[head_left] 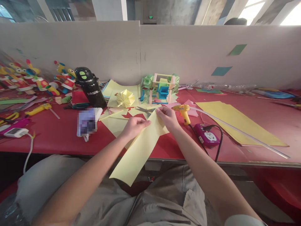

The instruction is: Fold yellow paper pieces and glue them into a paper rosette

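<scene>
Both hands are pinching the upper end of a long pale yellow paper strip [138,150] — the left hand [134,125] is closing its grip on the strip's left edge, the right hand [167,117] is closing its grip on the top right corner, fingers curled over the paper. The strip is slanting down from the hands, past the near edge of the red surface [258,125], its lower end hanging over the person's lap. Just beyond the hands, scissors [144,110] are lying among yellow paper scraps, and behind them a folded yellow paper flower [125,98] is sitting on more yellow sheets. Just right of the right hand a yellow glue gun [183,111] is standing, its black cord running to a purple power strip [208,135]. Further right, large yellow sheets [237,122] are lying flat with a long clear rod [244,133] across them. At the back a green, blue and pink paper structure [161,88] is standing against the partition. To the left, a black flask [90,86] is showing the white letters "DAWN" — beside it a blurred packet [87,122] is lying, and colourful toy figures [35,80] are crowding the far left corner.
</scene>
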A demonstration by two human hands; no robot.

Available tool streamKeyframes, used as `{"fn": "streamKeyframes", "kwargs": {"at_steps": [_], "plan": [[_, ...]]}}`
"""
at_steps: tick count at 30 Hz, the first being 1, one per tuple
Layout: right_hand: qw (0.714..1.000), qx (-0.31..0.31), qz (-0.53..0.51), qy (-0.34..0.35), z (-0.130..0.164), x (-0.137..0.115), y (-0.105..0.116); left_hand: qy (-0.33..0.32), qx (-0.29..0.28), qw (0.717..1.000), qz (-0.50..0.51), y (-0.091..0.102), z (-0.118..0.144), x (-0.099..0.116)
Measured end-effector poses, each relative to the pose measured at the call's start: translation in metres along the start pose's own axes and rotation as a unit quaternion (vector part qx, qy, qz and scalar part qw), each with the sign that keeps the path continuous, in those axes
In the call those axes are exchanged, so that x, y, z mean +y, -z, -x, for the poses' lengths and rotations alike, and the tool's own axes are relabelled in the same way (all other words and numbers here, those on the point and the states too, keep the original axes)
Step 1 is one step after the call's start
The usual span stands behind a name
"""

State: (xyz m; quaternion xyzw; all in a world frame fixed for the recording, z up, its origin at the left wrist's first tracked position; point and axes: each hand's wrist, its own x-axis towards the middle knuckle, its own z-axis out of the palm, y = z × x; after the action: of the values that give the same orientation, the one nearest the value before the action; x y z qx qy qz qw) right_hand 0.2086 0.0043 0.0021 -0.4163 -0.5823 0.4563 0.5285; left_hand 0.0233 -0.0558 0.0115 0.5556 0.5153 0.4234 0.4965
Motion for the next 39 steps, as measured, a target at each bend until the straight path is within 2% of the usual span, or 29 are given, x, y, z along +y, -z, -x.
{"fn": "streamKeyframes", "kwargs": {"at_steps": [3, 9, 15, 20, 25, 30, 39], "plan": [[1.000, 0.018, 0.017, 0.013, -0.002, 0.003, 0.001, 0.015, 0.003, 1.000, -0.015, 0.004, -0.001, 0.001], [0.997, 0.068, 0.030, 0.030, -0.007, 0.007, 0.006, 0.023, -0.027, 0.998, -0.045, 0.013, 0.004, 0.010], [0.993, 0.107, 0.040, 0.026, -0.010, 0.010, 0.010, 0.000, -0.007, 0.992, -0.129, 0.022, 0.003, 0.012], [0.988, 0.144, 0.045, 0.019, -0.011, 0.011, 0.014, -0.014, -0.044, 0.984, -0.171, 0.037, 0.002, 0.011], [0.989, 0.136, 0.053, 0.019, -0.012, 0.012, 0.016, -0.004, -0.094, 0.980, -0.178, 0.052, 0.003, 0.014], [0.988, 0.140, 0.060, 0.015, -0.012, 0.013, 0.016, 0.030, -0.080, 0.975, -0.204, 0.063, 0.004, 0.019], [0.985, 0.160, 0.065, 0.017, -0.011, 0.008, 0.019, -0.025, -0.088, 0.957, -0.274, 0.087, 0.001, 0.010]]}}
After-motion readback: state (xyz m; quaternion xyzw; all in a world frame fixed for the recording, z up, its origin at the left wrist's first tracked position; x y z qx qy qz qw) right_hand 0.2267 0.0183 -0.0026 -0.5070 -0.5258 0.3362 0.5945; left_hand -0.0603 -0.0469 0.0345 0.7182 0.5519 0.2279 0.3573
